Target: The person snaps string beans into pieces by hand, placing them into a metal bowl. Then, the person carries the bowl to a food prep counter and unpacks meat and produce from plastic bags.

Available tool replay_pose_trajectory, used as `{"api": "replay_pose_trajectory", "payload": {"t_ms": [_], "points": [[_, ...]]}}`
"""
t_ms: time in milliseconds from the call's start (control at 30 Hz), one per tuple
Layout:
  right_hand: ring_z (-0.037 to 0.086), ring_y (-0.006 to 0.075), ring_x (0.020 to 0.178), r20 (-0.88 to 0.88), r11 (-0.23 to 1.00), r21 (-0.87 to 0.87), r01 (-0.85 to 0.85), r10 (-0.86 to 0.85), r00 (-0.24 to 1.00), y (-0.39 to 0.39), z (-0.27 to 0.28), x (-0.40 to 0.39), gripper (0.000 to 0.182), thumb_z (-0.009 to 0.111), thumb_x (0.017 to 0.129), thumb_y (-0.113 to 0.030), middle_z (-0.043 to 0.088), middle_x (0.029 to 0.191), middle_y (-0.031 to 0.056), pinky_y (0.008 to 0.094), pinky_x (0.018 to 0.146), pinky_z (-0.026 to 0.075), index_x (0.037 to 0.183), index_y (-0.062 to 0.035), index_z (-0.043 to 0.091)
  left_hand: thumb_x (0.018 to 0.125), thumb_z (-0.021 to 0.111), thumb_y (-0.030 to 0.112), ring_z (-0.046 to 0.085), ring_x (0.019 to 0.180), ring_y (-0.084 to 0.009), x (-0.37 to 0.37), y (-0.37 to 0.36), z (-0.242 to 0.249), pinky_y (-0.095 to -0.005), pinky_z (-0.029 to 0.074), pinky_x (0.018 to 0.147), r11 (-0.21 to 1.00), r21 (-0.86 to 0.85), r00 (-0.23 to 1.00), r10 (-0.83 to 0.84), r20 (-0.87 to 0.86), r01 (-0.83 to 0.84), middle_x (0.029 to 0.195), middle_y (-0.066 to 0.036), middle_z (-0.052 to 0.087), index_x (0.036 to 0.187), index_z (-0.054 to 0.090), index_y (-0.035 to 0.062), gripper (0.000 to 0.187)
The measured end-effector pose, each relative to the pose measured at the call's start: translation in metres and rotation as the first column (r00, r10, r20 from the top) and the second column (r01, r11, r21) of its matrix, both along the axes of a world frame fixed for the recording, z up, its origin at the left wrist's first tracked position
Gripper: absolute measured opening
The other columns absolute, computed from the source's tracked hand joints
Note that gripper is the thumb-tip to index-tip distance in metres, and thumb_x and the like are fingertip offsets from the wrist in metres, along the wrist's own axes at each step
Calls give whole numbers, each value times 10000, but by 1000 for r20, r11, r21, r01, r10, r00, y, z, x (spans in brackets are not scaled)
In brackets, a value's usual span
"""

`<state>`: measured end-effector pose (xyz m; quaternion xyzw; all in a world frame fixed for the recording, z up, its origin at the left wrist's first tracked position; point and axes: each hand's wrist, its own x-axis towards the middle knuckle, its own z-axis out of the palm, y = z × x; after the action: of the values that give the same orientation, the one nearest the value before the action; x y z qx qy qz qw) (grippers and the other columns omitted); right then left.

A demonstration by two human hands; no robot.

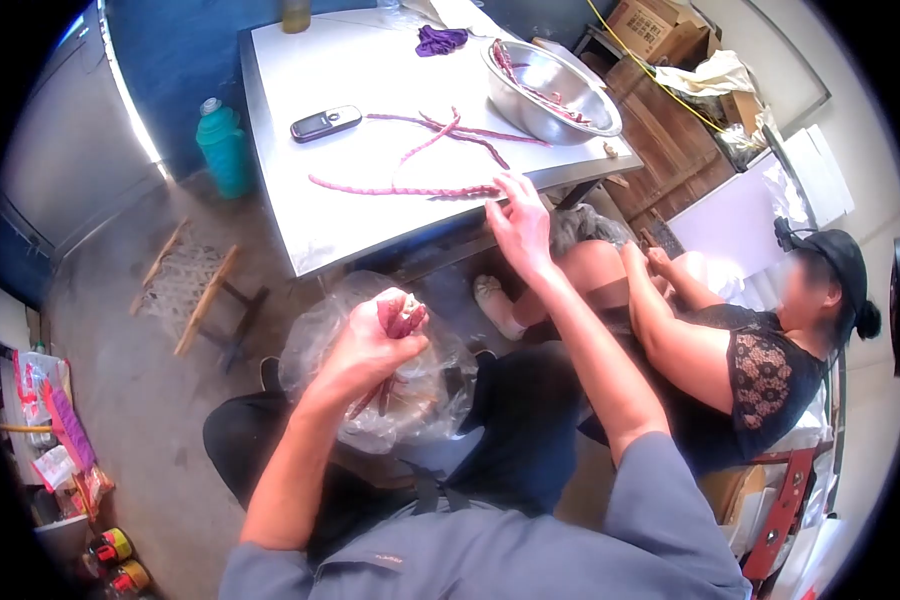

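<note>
My left hand [378, 342] is closed around a bundle of dark red long beans [404, 317], their pale ends showing at the top of the fist. More of the beans hang below it, over a clear plastic bag [305, 335] between my knees. At the table's near edge, my right hand [520, 228] has its thumb and fingers apart, fingertips right at the end of a red long bean [400, 192] lying on the white table [310, 225]. Several other loose long beans [455, 127] lie crossed behind it.
A metal bowl [550, 125] with beans stands at the table's right, near a purple cloth [440, 40] and a mobile phone [326, 124]. Another person [710, 350] sits close on my right. Left are a woven stool [192, 285] and a teal flask [222, 150].
</note>
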<state>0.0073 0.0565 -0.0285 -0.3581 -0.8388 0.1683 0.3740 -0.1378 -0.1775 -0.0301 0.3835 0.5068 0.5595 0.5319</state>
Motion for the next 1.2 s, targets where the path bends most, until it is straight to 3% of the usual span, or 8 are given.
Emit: {"api": "replay_pose_trajectory", "payload": {"t_ms": [233,333,433,767,967,1033,1067,1200], "points": [[644,353,904,193,998,55,-1,-9,981,29,-2,-9,191,649,851,-175,664,1024,145,404,812,501,946,-12,681,795,608,-29,454,688,-9,-1,5,-2,-200,385,610,998,23,998,67,4,-67,751,77,527,864,622,44,101],[676,282,782,143,1000,-7,-29,30,989,11,3,-1,175,656,871,-169,678,907,128,375,707,516,922,-2,668,801,606,-18,489,716,-18,-3,4,-6,-198,415,643,995,29,989,103,-108,-100,775,57,563,887,629,26,100],[599,63,575,-61,939,-286,-190,180,982,-38,23,16,94,661,899,-48,631,705,26,208,513,458,970,13,649,813,587,-41,562,778,-47,-1,3,-2,-214,468,704,979,154,937,178,-300,-136,844,14,605,918,632,5,123],[603,132,576,5,932,-152,-329,334,943,-142,55,69,129,759,776,-33,625,706,67,262,518,480,874,-23,676,809,624,-88,671,995,-250,27,-3,20,-320,545,833,852,524,892,231,-388,7,1102,-152,670,935,650,-5,153],[611,120,585,-58,904,-168,-392,388,920,-156,58,55,141,758,760,-37,627,706,60,275,522,482,877,-20,683,867,616,-35,699,920,-237,30,-8,22,-320,544,860,845,522,855,181,-486,118,969,-122,715,1075,667,8,219],[627,97,626,-53,895,-239,-376,375,926,-160,54,51,161,735,809,-28,642,733,49,261,529,493,954,-3,671,884,604,-38,673,808,-138,31,-12,22,-261,538,714,981,182,978,-28,-205,66,915,-68,707,1095,656,-10,219],[632,93,653,-274,803,-415,-427,337,901,-163,51,47,173,704,845,-16,648,762,46,249,538,499,1007,9,651,924,609,12,664,756,-120,31,-11,21,-260,541,671,991,117,996,-70,61,62,883,-58,696,1114,650,-16,196],[641,95,709,-532,613,-526,-590,304,790,-162,47,45,200,596,938,16,660,850,66,219,576,514,1137,35,585,920,598,34,676,758,-159,19,-10,5,-279,557,659,987,134,942,-124,313,85,857,-90,691,1098,645,-26,194]]}}
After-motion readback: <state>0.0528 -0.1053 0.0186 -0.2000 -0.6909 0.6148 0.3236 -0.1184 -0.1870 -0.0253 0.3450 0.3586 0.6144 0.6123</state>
